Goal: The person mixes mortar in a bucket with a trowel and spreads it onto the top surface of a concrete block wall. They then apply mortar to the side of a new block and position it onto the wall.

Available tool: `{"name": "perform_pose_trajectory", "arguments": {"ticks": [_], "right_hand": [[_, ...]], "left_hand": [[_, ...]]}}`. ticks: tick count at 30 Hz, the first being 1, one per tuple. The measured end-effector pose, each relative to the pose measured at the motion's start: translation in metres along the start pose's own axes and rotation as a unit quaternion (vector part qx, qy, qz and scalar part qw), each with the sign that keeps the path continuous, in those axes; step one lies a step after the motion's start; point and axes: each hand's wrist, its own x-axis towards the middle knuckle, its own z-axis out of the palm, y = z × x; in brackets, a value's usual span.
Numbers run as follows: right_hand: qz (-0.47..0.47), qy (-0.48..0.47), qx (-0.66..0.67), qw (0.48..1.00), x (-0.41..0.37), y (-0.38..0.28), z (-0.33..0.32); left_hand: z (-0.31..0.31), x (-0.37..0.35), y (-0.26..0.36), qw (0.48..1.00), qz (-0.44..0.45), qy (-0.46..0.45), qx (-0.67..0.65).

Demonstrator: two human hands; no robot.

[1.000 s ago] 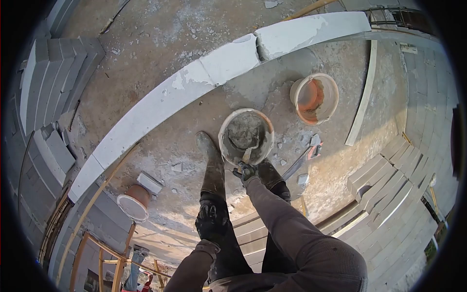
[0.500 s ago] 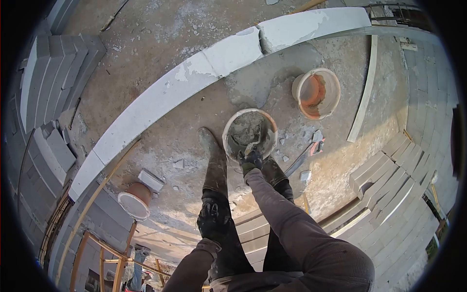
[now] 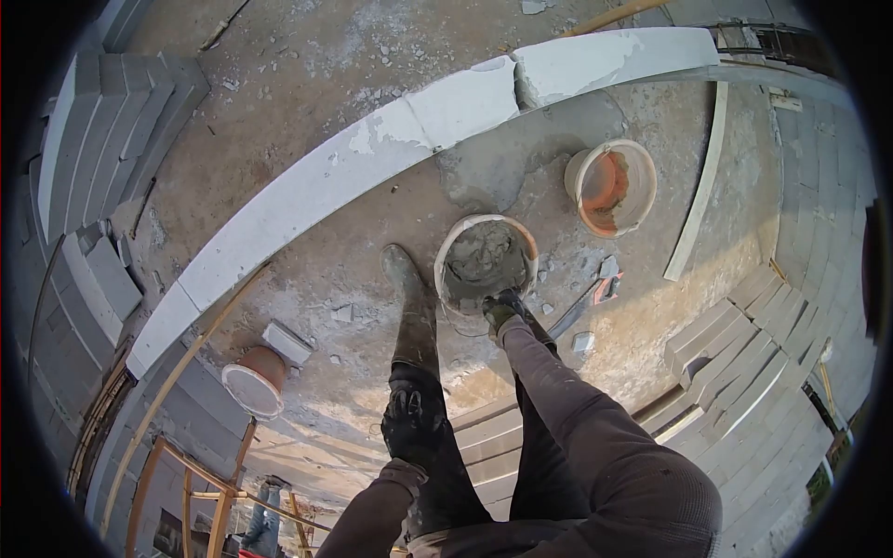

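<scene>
One bucket (image 3: 441,270) holds grey mortar (image 3: 484,256); gloved right hand (image 3: 503,308) curls at its near edge, gloved left hand (image 3: 410,423) rests bent-fingered on left leg (image 3: 457,484), both grips indistinct.

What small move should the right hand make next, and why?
Probably the gloved right hand should lower into the bucket and turn the wet mortar: it is already at the near rim, and the mortar's surface looks lumpy and uneven. Whether it grips a tool is hidden.

Grey mortar (image 3: 486,257), pale-rimmed bucket (image 3: 486,219), black gloves (image 3: 410,426)
</scene>
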Motion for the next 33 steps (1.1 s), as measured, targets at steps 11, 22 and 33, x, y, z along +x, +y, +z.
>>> {"name": "perform_pose_trajectory", "arguments": {"ticks": [11,22,33], "right_hand": [[-0.026,-0.003,0.03,0.999,-0.018,-0.021,-0.053],[-0.067,-0.006,-0.009,0.998,0.018,-0.023,-0.037],[-0.021,0.025,-0.021,0.999,0.006,-0.036,-0.064]], "left_hand": [[0.004,0.0,0.003,0.998,0.03,0.042,0.018],[0.01,-0.002,0.0,0.998,0.037,0.046,0.007],[0.014,-0.003,-0.002,0.998,0.033,0.051,-0.011]]}}
